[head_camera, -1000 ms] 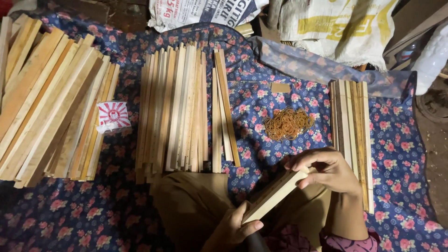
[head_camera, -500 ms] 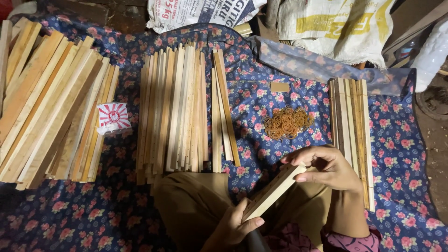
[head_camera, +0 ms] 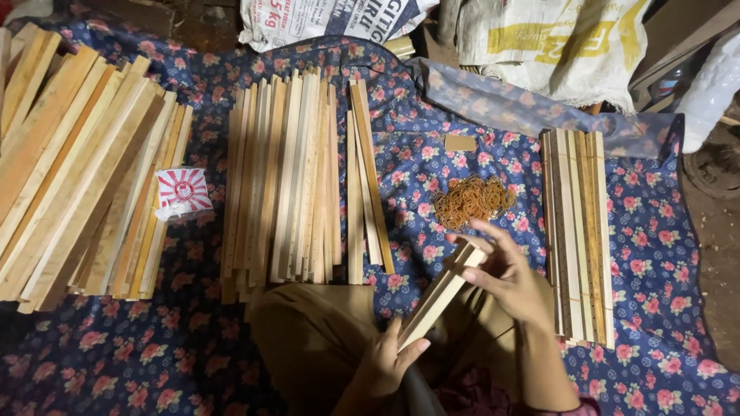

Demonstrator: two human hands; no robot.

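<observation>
Head view looks straight down at your lap, where both of your hands hold a small bundle of wooden sticks [head_camera: 441,295] slanting from lower left to upper right. Your left hand [head_camera: 385,362] wraps its fingers [head_camera: 415,349] closed around the bundle's lower end, the thumb lying along the wood. Your right hand [head_camera: 512,279] grips the upper end, its fingers [head_camera: 493,235] curled over the tips of the sticks. The bundle sits above your brown-clad knee [head_camera: 316,339], just below a heap of rubber bands [head_camera: 472,200] that lies on the blue floral cloth [head_camera: 655,254].

To the left of the bundle, a wide row of loose sticks [head_camera: 285,177] lies side by side on the cloth, with 3 or so more sticks [head_camera: 364,185] set apart at its right edge. Further left, a larger pile of longer, broader slats [head_camera: 77,162] lies at a slant, and a small red-and-white packet [head_camera: 183,192] rests against its right side. To your right, a tidy stack of sticks [head_camera: 578,231] lies lengthwise, near your right wrist but not touching it. A small flat tan piece [head_camera: 460,142] lies above the rubber bands. Printed sacks [head_camera: 539,38] are heaped along the top edge.
</observation>
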